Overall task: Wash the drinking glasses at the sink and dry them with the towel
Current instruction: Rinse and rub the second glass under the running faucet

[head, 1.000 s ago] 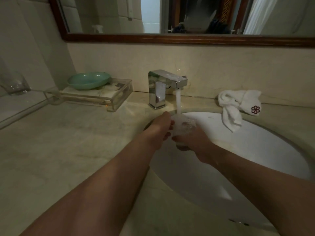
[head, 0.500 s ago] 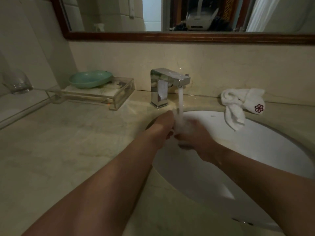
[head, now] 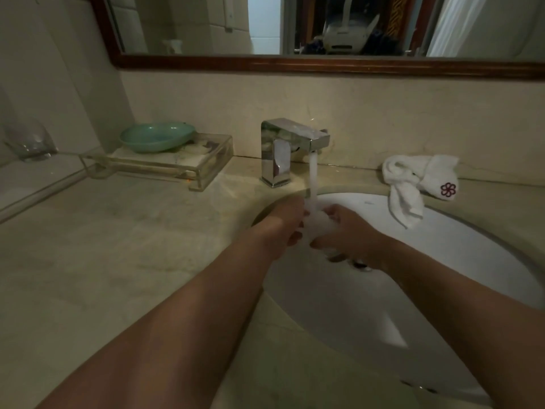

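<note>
Gripped the drinking glass (head: 317,221) with both hands: left hand (head: 287,224) curled against one side, right hand (head: 351,233) wrapped round the other, each grip closed on it with bent fingers. Could barely make out the glass itself, blurred white by water. Held it directly under the stream (head: 313,178) from the chrome faucet (head: 290,149), over the sink (head: 457,261), probably so the rinse drained straight into the basin. Left the towel (head: 413,184) bunched on the table (head: 88,261) just beside the rim, near for drying. Noted a second glass (head: 29,143) well apart at far left, beyond a green dish (head: 156,137) on a clear tray (head: 182,165). Found no readable writing, only a red flower emblem (head: 448,189) on the towel.
</note>
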Demonstrator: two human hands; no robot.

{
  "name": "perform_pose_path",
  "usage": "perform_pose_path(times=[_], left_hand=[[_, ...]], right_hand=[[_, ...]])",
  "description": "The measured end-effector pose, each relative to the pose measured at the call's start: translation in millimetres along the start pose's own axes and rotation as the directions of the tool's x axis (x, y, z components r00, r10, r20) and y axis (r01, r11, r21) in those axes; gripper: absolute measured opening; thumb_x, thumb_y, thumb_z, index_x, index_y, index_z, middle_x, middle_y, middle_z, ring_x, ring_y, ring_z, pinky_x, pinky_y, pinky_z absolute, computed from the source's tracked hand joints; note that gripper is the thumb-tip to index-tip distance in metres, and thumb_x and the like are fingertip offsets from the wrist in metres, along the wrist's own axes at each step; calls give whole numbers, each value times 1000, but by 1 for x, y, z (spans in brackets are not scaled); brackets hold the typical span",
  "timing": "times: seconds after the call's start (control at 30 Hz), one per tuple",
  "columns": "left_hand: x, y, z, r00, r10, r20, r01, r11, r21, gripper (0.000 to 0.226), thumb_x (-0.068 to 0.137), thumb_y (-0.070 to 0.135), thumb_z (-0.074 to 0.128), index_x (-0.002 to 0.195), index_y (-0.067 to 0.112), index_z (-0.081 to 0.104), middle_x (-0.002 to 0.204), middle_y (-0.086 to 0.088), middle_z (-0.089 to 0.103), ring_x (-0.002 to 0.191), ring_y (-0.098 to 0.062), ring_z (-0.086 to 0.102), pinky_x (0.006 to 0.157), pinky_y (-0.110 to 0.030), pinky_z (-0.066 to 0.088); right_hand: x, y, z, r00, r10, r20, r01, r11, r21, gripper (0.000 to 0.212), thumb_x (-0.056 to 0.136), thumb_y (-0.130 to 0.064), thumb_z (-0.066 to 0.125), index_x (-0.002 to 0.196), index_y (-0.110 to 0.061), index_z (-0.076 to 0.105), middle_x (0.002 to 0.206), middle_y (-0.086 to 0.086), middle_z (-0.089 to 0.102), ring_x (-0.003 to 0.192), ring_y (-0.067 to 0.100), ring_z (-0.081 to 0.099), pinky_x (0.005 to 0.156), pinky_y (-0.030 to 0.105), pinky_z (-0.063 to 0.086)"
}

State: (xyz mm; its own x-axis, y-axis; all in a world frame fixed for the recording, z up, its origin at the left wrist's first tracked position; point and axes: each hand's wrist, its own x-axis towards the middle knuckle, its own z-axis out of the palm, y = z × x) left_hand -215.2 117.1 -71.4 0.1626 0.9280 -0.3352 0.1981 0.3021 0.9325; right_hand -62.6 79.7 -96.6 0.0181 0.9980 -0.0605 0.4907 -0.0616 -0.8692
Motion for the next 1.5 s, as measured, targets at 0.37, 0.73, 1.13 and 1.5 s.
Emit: perform_pose_path(times=[0.37, 0.73, 1.13, 1.5], left_hand=[[1, -4, 0, 1000, -4, 12, 4, 999, 36, 42, 102, 44, 46, 104, 11, 71, 105, -11, 75, 95, -30, 71, 91, -43, 59], [-14, 8, -2, 892, -57, 448, 154, 971, -183, 53, 84, 52, 76, 124, 17, 73, 116, -9, 74, 105, -34, 70, 94, -58, 57], [-3, 5, -2, 956, -104, 273, 181, 945, -273, 43, 71, 33, 64, 108, 13, 70, 101, -10, 69, 92, -30, 62, 97, -54, 56], [-11, 8, -2, 965, -160, 208, 211, 944, -252, 42, 77, 32, 73, 112, 15, 61, 132, -20, 61, 97, -33, 64, 89, -52, 60]], right_hand=[[-2, -5, -59, 989, -148, 18, 118, 848, 517, 25, 83, -4, 74, 104, -13, 64, 93, 11, 64, 80, 27, 63, 70, 36, 54], [-18, -21, -9, 972, -229, 53, 196, 914, 355, 58, 75, 0, 81, 126, -13, 58, 114, 10, 73, 110, 23, 70, 92, 41, 58], [37, -74, -28, 994, -32, -108, 63, 954, 295, 58, 104, -12, 40, 155, -36, 27, 153, -1, 42, 98, 17, 58, 65, 34, 55], [46, -106, -31, 981, 39, -190, 111, 687, 718, 69, 86, 19, 30, 146, -11, 44, 138, 8, 56, 111, 22, 62, 82, 36, 57]])
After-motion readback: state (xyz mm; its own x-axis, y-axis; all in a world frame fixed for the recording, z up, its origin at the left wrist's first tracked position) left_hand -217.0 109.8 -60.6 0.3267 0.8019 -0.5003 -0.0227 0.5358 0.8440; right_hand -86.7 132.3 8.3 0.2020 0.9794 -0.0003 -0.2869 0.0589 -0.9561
